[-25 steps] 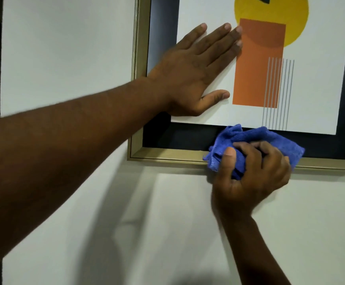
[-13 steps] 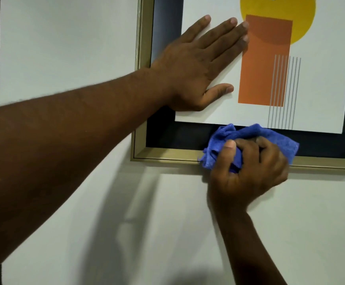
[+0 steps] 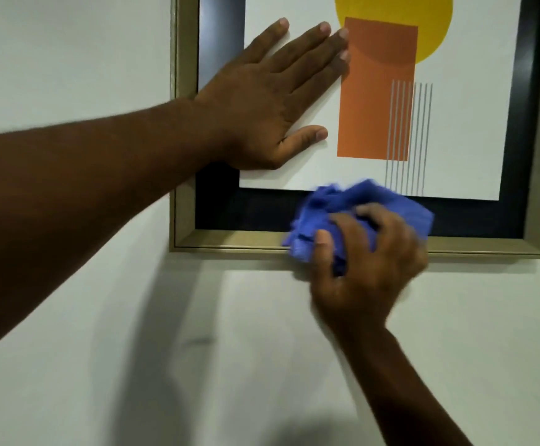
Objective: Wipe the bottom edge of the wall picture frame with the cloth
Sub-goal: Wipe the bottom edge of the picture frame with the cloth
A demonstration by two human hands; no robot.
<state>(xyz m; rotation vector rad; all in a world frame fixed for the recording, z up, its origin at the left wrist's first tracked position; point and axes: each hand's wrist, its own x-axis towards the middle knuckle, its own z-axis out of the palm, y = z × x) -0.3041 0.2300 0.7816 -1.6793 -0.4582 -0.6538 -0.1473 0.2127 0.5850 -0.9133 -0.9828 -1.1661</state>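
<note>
Left hand (image 3: pixel 271 101) lying spread flat on glass of gold-edged wall picture frame (image 3: pixel 230 241), likely steadying it against wiping pressure. Right hand (image 3: pixel 365 268) bunching crumpled blue microfibre cloth (image 3: pixel 342 217), pressing it onto bottom rail near middle; blurred, probably sliding.

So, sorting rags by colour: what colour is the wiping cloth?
Blue, bunched in the right hand; the cloth shows in the head view.

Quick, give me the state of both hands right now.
Left hand: open, flat against the picture, holding nothing.
Right hand: closed on the blue cloth, at the frame's bottom edge.
</note>
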